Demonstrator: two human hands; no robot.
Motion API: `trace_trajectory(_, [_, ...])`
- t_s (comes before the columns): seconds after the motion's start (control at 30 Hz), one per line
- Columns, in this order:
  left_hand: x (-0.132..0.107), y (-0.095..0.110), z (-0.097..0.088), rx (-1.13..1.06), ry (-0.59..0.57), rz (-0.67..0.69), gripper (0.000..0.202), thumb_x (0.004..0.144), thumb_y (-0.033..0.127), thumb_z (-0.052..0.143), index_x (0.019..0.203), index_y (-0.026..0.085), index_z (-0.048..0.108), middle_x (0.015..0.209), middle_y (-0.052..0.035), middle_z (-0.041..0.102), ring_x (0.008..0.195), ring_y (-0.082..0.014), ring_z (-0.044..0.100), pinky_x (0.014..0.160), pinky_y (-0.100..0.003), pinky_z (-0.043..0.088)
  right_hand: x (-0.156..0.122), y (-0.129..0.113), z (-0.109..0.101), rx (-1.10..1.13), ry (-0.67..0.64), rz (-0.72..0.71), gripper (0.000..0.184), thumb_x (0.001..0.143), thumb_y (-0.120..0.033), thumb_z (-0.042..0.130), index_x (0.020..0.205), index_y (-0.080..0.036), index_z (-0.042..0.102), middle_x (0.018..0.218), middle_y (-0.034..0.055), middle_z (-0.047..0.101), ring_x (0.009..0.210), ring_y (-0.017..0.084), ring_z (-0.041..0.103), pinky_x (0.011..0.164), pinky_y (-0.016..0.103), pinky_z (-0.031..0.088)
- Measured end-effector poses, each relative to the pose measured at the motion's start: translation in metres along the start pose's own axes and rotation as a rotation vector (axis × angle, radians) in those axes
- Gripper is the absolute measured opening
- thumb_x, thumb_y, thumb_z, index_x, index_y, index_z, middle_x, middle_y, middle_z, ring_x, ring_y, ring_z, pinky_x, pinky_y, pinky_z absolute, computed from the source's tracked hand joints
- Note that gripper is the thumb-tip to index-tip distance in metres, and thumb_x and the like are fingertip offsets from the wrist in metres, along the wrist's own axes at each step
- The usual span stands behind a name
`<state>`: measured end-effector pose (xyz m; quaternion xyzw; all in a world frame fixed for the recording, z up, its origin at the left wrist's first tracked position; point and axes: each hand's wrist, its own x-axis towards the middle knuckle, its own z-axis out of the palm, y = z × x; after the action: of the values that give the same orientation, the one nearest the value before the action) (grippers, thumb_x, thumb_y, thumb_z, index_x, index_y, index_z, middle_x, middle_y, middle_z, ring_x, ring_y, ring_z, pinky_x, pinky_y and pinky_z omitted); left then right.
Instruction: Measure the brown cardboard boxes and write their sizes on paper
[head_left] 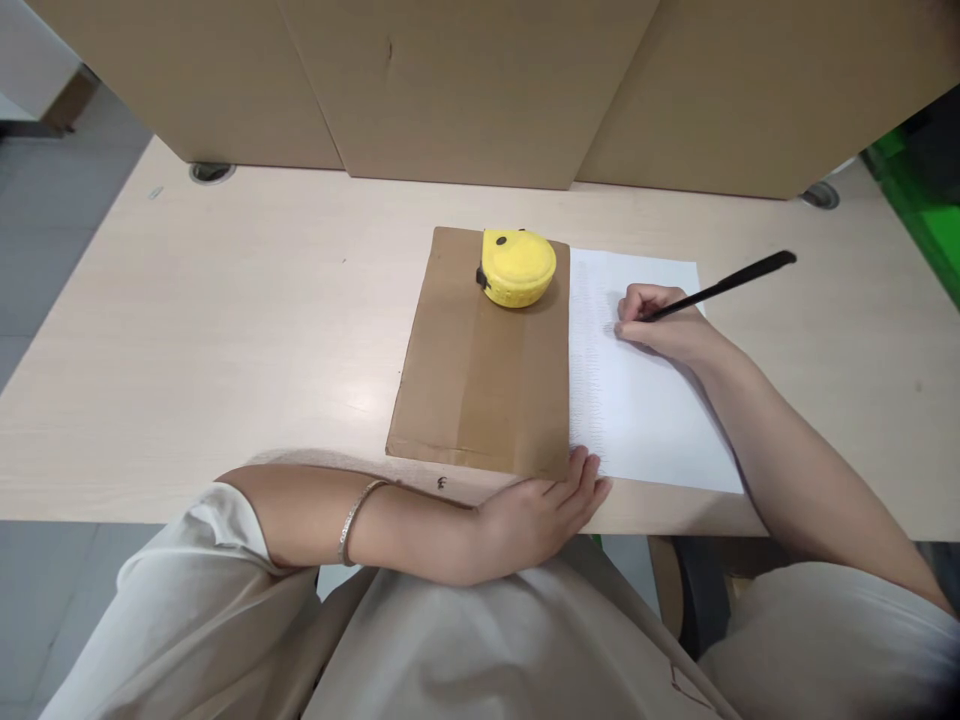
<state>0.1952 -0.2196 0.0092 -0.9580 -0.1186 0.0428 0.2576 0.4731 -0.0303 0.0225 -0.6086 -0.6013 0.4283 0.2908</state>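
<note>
My right hand point(660, 318) is closed around a black pen point(739, 275), its tip side down at the white paper point(660, 420). Small rows of faint marks run down the paper's left part. My left hand point(551, 505) lies with fingers stretched at the near right corner of a flat brown cardboard box point(480, 380), fingertips touching the paper's lower left edge. That box sits beside the paper, along its left side. On the box's far end rests a yellow tape measure point(519, 267) with a black tab.
A pale wooden desk point(247, 320) carries everything. Tall brown cardboard panels point(465, 90) stand along its back edge. Round cable holes point(212, 173) sit near both back corners. Something bright green point(930, 230) shows beyond the right edge.
</note>
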Motion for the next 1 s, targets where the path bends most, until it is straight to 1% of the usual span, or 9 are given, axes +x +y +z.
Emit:
trace_trajectory(0.1, [0.000, 0.001, 0.001, -0.024, 0.020, -0.018, 0.067, 0.118, 0.012, 0.024, 0.181, 0.020, 0.046, 0.180, -0.0105, 0.060, 0.161, -0.0195, 0.066, 0.130, -0.037, 0.055, -0.003, -0.003, -0.004, -0.004, -0.005, 0.082, 0.072, 0.089, -0.065, 0.092, 0.061, -0.025, 0.040, 0.049, -0.0002, 0.039, 0.049, 0.011, 0.031, 0.050, 0.029, 0.022])
trace_trajectory(0.2, [-0.001, 0.002, 0.002, -0.026, 0.005, -0.015, 0.067, 0.119, 0.012, 0.023, 0.182, 0.020, 0.045, 0.181, -0.0115, 0.059, 0.162, -0.0195, 0.065, 0.131, -0.037, 0.055, -0.004, 0.000, -0.011, -0.196, 0.048, 0.181, 0.076, 0.105, -0.073, 0.074, 0.058, -0.025, 0.038, 0.050, 0.0044, 0.042, 0.048, 0.014, 0.036, 0.053, 0.034, 0.029])
trace_trajectory(0.3, [-0.001, 0.003, 0.001, -0.023, 0.004, -0.028, 0.067, 0.119, 0.013, 0.023, 0.181, 0.021, 0.047, 0.180, -0.0103, 0.060, 0.162, -0.0197, 0.065, 0.131, -0.036, 0.056, -0.001, 0.008, -0.014, -0.524, 0.136, 0.172, 0.074, 0.101, -0.070, 0.082, 0.055, -0.025, 0.045, 0.054, 0.0084, 0.048, 0.053, 0.018, 0.041, 0.057, 0.036, 0.029])
trace_trajectory(0.4, [0.000, 0.002, 0.000, -0.012, -0.020, -0.013, 0.067, 0.119, 0.012, 0.022, 0.182, 0.020, 0.044, 0.181, -0.0120, 0.058, 0.163, -0.0198, 0.064, 0.130, -0.038, 0.057, 0.002, 0.012, -0.008, -0.703, 0.214, 0.088, 0.072, 0.096, -0.067, 0.087, 0.053, -0.025, 0.047, 0.051, 0.0068, 0.038, 0.058, 0.021, 0.042, 0.063, 0.037, 0.029])
trace_trajectory(0.6, [0.001, -0.004, -0.004, 0.024, -0.070, 0.039, 0.070, 0.118, 0.012, 0.019, 0.184, 0.022, 0.040, 0.183, -0.0100, 0.056, 0.164, -0.0195, 0.062, 0.132, -0.038, 0.056, -0.001, -0.002, 0.011, -0.880, 0.235, 0.185, 0.069, 0.103, -0.063, 0.076, 0.053, -0.024, 0.047, 0.056, 0.0099, 0.040, 0.070, 0.029, 0.054, 0.076, 0.042, 0.037])
trace_trajectory(0.7, [0.000, -0.007, -0.008, 0.046, -0.056, 0.040, 0.069, 0.119, 0.015, 0.020, 0.184, 0.025, 0.042, 0.182, -0.0093, 0.057, 0.162, -0.0194, 0.064, 0.136, -0.041, 0.053, -0.003, -0.011, 0.011, -0.857, 0.339, 0.125, 0.068, 0.099, -0.063, 0.080, 0.059, -0.025, 0.042, 0.056, 0.0071, 0.034, 0.075, 0.032, 0.059, 0.080, 0.044, 0.042])
trace_trajectory(0.8, [-0.001, -0.010, -0.011, 0.030, -0.050, 0.005, 0.069, 0.119, 0.016, 0.022, 0.182, 0.028, 0.045, 0.181, -0.0049, 0.059, 0.160, -0.0172, 0.065, 0.137, -0.039, 0.051, -0.009, -0.037, 0.013, -0.818, 0.425, -0.016, 0.054, 0.101, -0.058, 0.076, 0.069, -0.024, 0.050, 0.060, 0.0087, 0.045, 0.081, 0.034, 0.064, 0.084, 0.046, 0.049])
trace_trajectory(0.9, [-0.002, -0.012, -0.012, -0.022, -0.048, -0.006, 0.064, 0.121, 0.023, 0.027, 0.178, 0.035, 0.053, 0.180, 0.0027, 0.058, 0.160, -0.0170, 0.063, 0.138, -0.036, 0.048, -0.015, -0.082, 0.023, -0.791, 0.409, -0.149, 0.032, 0.105, -0.051, 0.066, 0.098, -0.020, 0.070, 0.092, 0.0150, 0.074, 0.092, 0.034, 0.071, 0.091, 0.050, 0.054])
trace_trajectory(1.0, [0.000, -0.011, -0.008, -0.086, 0.003, -0.004, 0.055, 0.123, 0.043, 0.036, 0.169, 0.036, 0.065, 0.178, 0.0040, 0.060, 0.159, -0.0221, 0.063, 0.137, -0.038, 0.047, -0.009, -0.119, 0.039, -0.731, 0.247, -0.388, 0.056, 0.100, -0.066, 0.073, 0.131, -0.019, 0.072, 0.127, 0.0179, 0.076, 0.115, 0.038, 0.072, 0.102, 0.051, 0.057])
